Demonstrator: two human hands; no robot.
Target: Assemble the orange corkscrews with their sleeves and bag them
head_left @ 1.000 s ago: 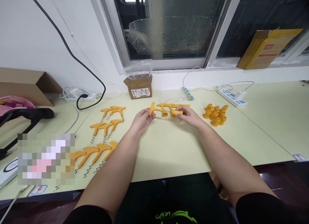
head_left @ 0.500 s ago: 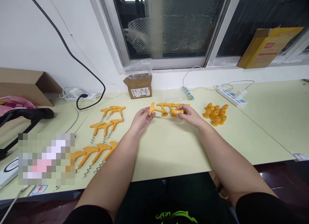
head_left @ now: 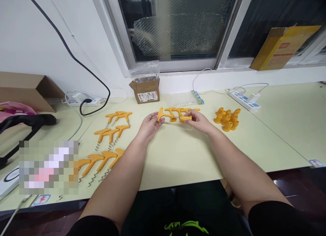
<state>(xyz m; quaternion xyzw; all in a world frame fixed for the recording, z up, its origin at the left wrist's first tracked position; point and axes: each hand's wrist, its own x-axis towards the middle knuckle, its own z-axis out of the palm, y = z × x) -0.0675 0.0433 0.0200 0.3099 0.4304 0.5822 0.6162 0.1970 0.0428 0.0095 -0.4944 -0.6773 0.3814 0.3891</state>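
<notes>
Over the counter (head_left: 173, 161), a corkscrew (head_left: 160, 114) is gripped at its T-handle by the left hand's (head_left: 149, 126) fingers, apparently so its shaft points freely toward the right hand (head_left: 201, 121), whose fingers clamp a sleeve (head_left: 187, 118). Other sleeves (head_left: 225, 120) stand rightward, spare corkscrews (head_left: 110, 137) lie leftward, probably keeping kinds apart.

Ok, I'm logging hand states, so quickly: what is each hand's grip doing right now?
Left hand: closed, holding a yellow T-handled corkscrew.
Right hand: closed, holding a yellow ribbed sleeve.
</notes>
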